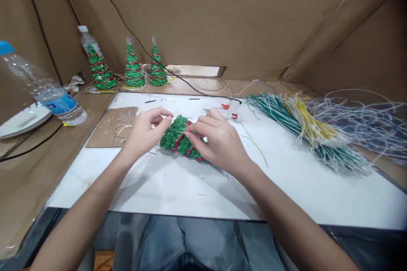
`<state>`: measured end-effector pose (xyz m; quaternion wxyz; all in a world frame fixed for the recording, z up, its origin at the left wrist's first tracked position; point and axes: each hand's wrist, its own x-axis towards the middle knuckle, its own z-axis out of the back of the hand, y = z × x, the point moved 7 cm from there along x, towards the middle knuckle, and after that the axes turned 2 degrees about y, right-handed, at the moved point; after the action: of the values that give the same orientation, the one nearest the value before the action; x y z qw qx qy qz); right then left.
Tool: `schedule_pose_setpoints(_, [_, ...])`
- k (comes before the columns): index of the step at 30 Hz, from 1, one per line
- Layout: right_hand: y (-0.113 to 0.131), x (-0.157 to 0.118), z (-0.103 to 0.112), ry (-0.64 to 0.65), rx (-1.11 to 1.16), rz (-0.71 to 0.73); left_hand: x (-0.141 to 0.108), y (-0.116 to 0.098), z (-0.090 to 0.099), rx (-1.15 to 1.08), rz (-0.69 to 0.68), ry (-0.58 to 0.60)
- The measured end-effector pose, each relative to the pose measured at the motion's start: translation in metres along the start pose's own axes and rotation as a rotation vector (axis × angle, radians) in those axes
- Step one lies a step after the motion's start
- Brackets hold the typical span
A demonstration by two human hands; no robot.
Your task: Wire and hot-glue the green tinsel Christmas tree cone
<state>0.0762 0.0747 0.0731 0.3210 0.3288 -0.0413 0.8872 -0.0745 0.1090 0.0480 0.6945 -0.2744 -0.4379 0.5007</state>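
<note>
A small green tinsel Christmas tree [173, 136] with a red garland [178, 142] lies on its side on the white board [159, 190]. Close against its wide base is my left hand [151, 129]. Its thumb and index finger are pinched together, and what they hold is hidden; pale and yellow wires show just behind it. My right hand [221, 139] reaches over the tree's narrower end, thumb and index pinching at the garland. That hand covers much of the tip.
Behind stand three finished-looking trees [134, 67]. A glue gun [233, 112] lies behind my right hand. Bundled green and yellow wires [286, 114] spread on the right. Pierced cardboard [110, 129], a water bottle [60, 101] and a plate [25, 120] are leftward. A black cable [190, 80] crosses behind.
</note>
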Motion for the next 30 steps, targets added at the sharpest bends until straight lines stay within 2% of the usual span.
schedule_pose_setpoints(14, [-0.004,-0.001,-0.005,0.011,0.03,-0.07,-0.001,-0.001,0.001,0.008,-0.008,0.004])
schedule_pose_setpoints(20, [0.001,0.001,-0.006,0.044,-0.032,-0.063,-0.001,-0.002,0.0,0.013,-0.002,0.003])
schedule_pose_setpoints(30, [0.013,0.004,-0.007,0.022,-0.186,-0.011,-0.002,-0.006,0.001,0.013,-0.009,0.0])
